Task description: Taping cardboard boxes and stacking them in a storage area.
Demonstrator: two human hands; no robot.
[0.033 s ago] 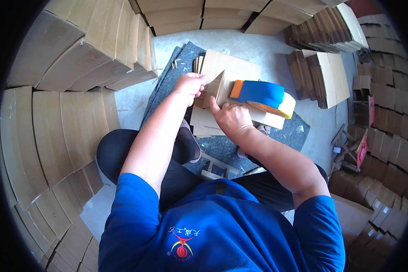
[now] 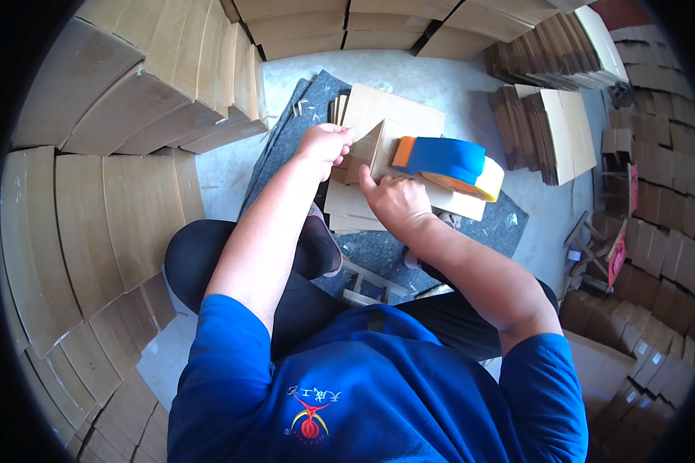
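Note:
A small cardboard box [image 2: 384, 141] stands in front of me on a low pile of flat cardboard sheets [image 2: 398, 105]. My left hand [image 2: 324, 145] is at the box's left side, thumb and fingers pinched together; what they hold is too small to make out. On the near side, my right hand [image 2: 398, 202] grips the box, its thumb along the front edge and its other fingers bent, their tips partly hidden. Just beyond those fingers rests a blue tape dispenser [image 2: 445, 157] with an orange end and a yellow roll, lying against the box's right side.
Dark grey matting [image 2: 510, 224] covers the floor under the pile. Tall stacks of cardboard [image 2: 85, 231] line the left, with more across the back. Bundles of flattened cartons [image 2: 567, 135] stand at the right, near a folding wooden stool [image 2: 591, 251]. My feet flank the pile.

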